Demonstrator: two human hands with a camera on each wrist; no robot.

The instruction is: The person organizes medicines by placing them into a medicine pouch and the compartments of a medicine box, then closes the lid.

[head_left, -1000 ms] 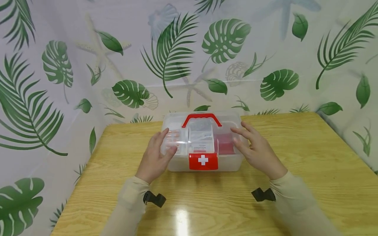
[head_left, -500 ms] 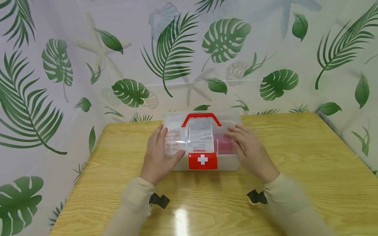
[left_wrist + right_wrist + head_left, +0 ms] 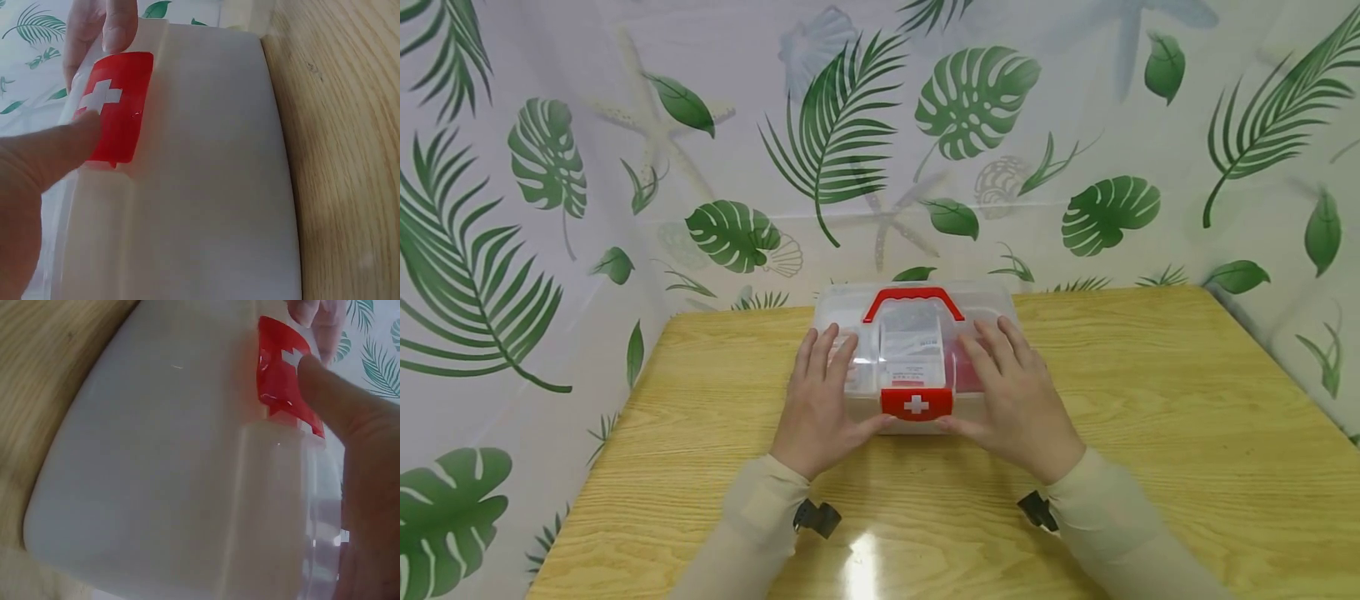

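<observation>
A translucent first-aid box (image 3: 917,425) with a red carry handle (image 3: 913,293) stands on the table, lid down. On its front is a red latch (image 3: 916,403) with a white cross. My left hand (image 3: 816,417) spreads its fingers over the lid's left part, thumb at the latch's lower left corner. Mirroring it, my right hand (image 3: 1018,400) lies over the lid's right part, thumb at the other corner. From the right wrist, the latch (image 3: 281,378) is seen standing out from the box wall. White packs (image 3: 913,346) and something dark pink (image 3: 967,371) show through the lid.
A wooden table (image 3: 1187,433) carries the box near its back edge. Behind and to the left hangs a white cloth (image 3: 722,125) printed with green leaves. Dark straps (image 3: 816,518) sit at both wrists.
Both hands have come inward from the box's sides, and their thumbs have reached the latch. The latch's lower edge has tipped outward. The box has stayed in place.
</observation>
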